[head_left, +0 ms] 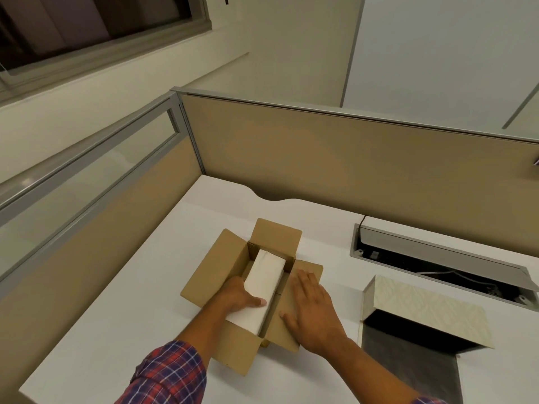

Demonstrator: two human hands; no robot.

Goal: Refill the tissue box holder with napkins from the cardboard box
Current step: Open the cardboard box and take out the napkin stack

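On the white desk (151, 258), hemmed by tan cubicle partitions (350, 158) on the left and at the back, sits an open cardboard box (215, 266) with all its flaps splayed outward. Inside it lies a white stack of napkins (262, 284), long and block-shaped, its far end tilted slightly up toward the back of the box. The left hand (236, 298), coming out of a red-and-blue plaid sleeve (169, 371), reaches into the box along the stack's left side — the thumb lies across the top of the napkins, while the fingers are hidden below, so it appears to grip the stack. Just right of the napkins, the right hand (312, 310) lies flat and spread wide on the box's right flap, palm down, holding nothing. Further right, well apart from the box, the tissue box holder (420, 307) rests on the desk — a pale patterned cover, its dark inside turned toward the camera. Behind it, a cable tray (431, 252) with a raised grey lid is set into the desk.
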